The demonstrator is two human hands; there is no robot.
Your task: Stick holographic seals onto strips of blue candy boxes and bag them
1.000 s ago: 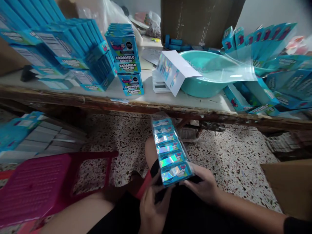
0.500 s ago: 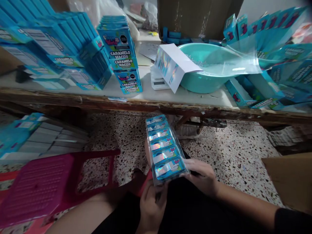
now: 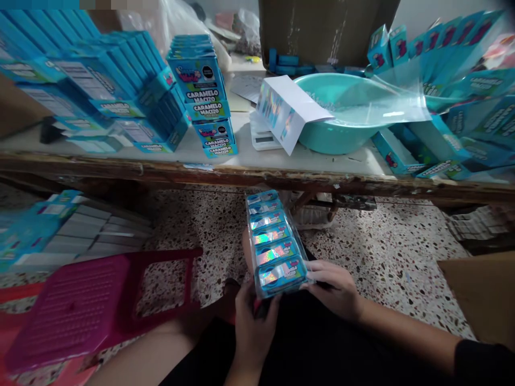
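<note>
A clear plastic-wrapped pack of several small blue candy boxes (image 3: 272, 244) with shiny labels rests over my lap, pointing away from me. My left hand (image 3: 251, 327) grips its near end from below, fingers closed against it. My right hand (image 3: 336, 289) holds the near right corner, fingers curled around the wrap. Both hands are on the pack.
A worn wooden table (image 3: 257, 174) ahead carries stacks of blue "Caramelo Macizo" boxes (image 3: 203, 96), a teal basin (image 3: 341, 115), a white scale (image 3: 262, 138) and folded cartons (image 3: 287, 110). A pink plastic stool (image 3: 80, 305) stands left. Cardboard (image 3: 478, 295) lies right on the speckled floor.
The pack has shifted slightly left and nearer to me. My left hand has moved up under its near end and closed on it.
</note>
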